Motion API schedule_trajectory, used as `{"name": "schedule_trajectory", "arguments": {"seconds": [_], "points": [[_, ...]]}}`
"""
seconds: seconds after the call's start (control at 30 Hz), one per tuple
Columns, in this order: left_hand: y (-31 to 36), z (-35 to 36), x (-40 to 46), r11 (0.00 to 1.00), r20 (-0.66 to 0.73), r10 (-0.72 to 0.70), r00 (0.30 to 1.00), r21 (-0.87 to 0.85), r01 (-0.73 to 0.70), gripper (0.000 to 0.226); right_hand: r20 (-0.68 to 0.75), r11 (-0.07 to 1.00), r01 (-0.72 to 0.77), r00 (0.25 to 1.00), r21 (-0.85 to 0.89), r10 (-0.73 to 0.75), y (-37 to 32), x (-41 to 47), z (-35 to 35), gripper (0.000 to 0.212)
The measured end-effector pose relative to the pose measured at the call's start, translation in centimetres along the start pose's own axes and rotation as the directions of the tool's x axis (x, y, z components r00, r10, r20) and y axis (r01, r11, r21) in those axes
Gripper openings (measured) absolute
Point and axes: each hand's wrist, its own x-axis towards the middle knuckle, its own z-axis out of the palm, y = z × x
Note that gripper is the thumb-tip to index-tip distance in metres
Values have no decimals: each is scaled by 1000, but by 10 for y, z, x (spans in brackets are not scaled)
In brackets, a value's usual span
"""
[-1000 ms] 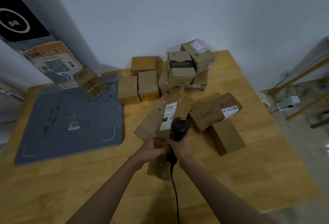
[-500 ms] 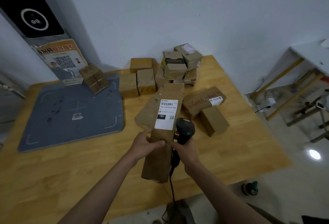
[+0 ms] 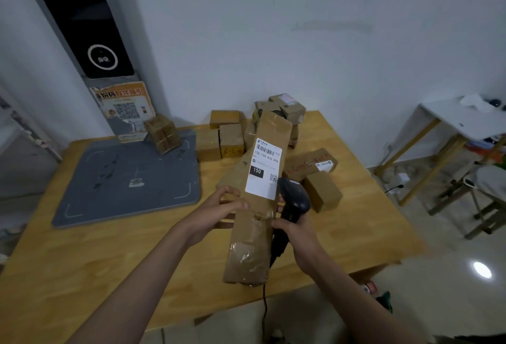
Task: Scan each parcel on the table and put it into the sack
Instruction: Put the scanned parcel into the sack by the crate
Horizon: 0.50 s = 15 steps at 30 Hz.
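Long parcel (image 3: 257, 201) is hanging above the wooden table (image 3: 82, 261) | left hand (image 3: 216, 212) is gripping its middle | right hand (image 3: 298, 237) is clutching the barcode scanner (image 3: 293, 198) just beside its label (image 3: 263, 168).

The long parcel (image 3: 257, 201) is hiding part of the scanner (image 3: 294, 201) and the stacked boxes (image 3: 287, 108) behind; label text is blurring.

dim, even indoor light | lamp glare on floor (image 3: 482, 269) | wide-angle bend at edges | soft focus
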Motion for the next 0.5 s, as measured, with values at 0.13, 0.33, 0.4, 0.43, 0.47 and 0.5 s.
{"name": "schedule_trajectory", "arguments": {"seconds": [0.13,0.33,0.4,0.43,0.47,0.5], "points": [[14,0,-7,1000,6,27,1000,-6,-27,41,44,1000,-1,999,-20,2,-14,-3,-4,34],[22,14,-8,998,-26,68,997,11,-68,52,102,995,33,994,-94,-23,-27,3,-17,41],[25,18,-7,996,-73,91,993,26,-89,52,89,990,54,995,-131,-42,-32,8,-19,41],[26,18,-6,994,-99,102,990,35,-99,52,67,987,61,996,-147,-52,-36,11,-19,41],[28,18,-6,993,-124,113,986,48,-108,52,44,987,66,997,-149,-60,-39,13,-20,40],[30,16,-5,991,-147,123,981,61,-115,52,31,989,72,997,-133,-68,-42,16,-22,38]]}}
